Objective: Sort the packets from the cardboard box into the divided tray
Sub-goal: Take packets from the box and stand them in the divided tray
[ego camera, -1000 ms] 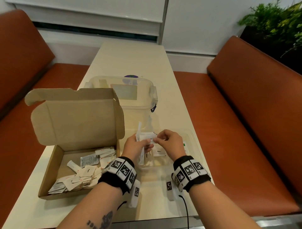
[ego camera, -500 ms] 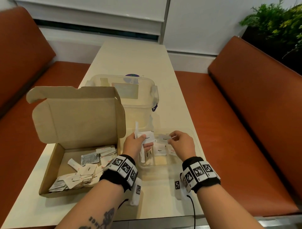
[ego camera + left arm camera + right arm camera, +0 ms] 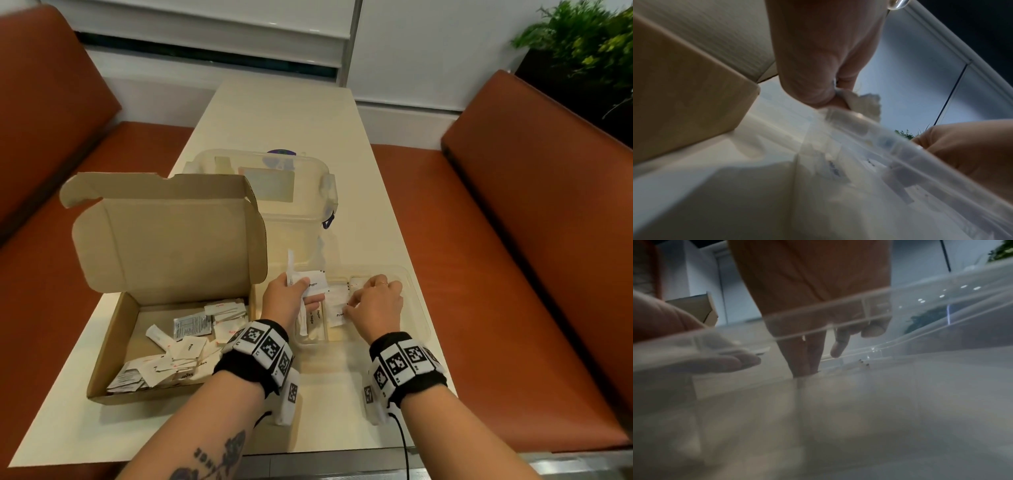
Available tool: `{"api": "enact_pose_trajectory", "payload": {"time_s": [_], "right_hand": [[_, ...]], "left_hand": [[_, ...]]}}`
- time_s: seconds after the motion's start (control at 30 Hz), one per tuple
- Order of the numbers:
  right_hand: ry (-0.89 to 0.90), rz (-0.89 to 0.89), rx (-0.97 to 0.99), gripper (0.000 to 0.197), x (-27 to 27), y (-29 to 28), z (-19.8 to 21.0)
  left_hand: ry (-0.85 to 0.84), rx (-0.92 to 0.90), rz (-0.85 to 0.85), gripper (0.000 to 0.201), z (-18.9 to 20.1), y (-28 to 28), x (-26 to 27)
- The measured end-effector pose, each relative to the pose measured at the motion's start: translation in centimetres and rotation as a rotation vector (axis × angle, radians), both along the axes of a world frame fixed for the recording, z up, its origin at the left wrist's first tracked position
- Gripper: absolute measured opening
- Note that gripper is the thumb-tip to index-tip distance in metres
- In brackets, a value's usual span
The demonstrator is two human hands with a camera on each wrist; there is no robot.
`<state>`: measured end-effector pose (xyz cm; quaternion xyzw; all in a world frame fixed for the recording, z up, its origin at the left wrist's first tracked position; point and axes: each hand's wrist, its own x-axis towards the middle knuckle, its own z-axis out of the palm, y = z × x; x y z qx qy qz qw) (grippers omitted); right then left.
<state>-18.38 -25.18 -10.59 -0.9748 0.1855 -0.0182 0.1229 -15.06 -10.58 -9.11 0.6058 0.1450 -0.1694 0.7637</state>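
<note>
Head cam first: the divided tray [image 3: 416, 308] is the clear plastic thing sitting on the table [image 3: 281, 116], and I'll place everything off that. The open cardboard box [image 3: 113, 346] sits just left of the tray, lid flipped up, with a loose heap of packets [image 3: 185, 353] on its floor. Behind the tray there's a clear lidded tub [image 3: 301, 202]. The left hand [image 3: 286, 301] is over the tray's left end, fingers and thumb clamped on a small bunch of white packets [image 3: 313, 282], one printed "Pepper". The right hand [image 3: 375, 308] is down in the middle of the tray, fingertips narrowed onto a Pepper packet [image 3: 337, 306] lying there; can't tell if it's really pinching it or just pressing. A couple of Sugar sticks [image 3: 313, 320] lie in the tray's left section.

Left wrist cam: blurry, but the left hand [image 3: 824, 56] shows curled fingers squeezing crumpled white packets [image 3: 861, 101] right above the tray rim [image 3: 890, 146]. Box wall [image 3: 684, 97] is left of the tray.

Right wrist cam: looking through the tray wall [image 3: 920, 293], the right hand [image 3: 812, 293] has two fingers [image 3: 807, 356] pressed together pointing down to the tray floor, the others loosely bent. The left hand's fingers [image 3: 731, 361] show beside it.
</note>
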Motion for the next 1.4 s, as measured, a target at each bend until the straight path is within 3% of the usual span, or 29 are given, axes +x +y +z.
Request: {"api": "enact_pose_trajectory", "payload": {"time_s": [0.37,1.0,1.17,1.4], "right_hand": [[0.006,0.253,-0.169,0.016,-0.58,0.21,-0.11],[-0.009,0.24,-0.236,0.024,-0.05,-0.03,-0.29],[-0.007,0.276,-0.281,0.013,0.06,0.02,-0.28],[0.046,0.268,-0.26,0.013,0.1,0.0,-0.33]], "left_hand": [[0.003,0.011,-0.013,0.009,0.01,0.09,-0.04],[-0.017,0.023,-0.024,0.014,-0.07,0.12,-0.2],[-0.021,0.03,-0.025,0.013,-0.14,0.12,-0.15],[-0.02,0.032,-0.029,0.015,-0.18,0.06,-0.15]]}}
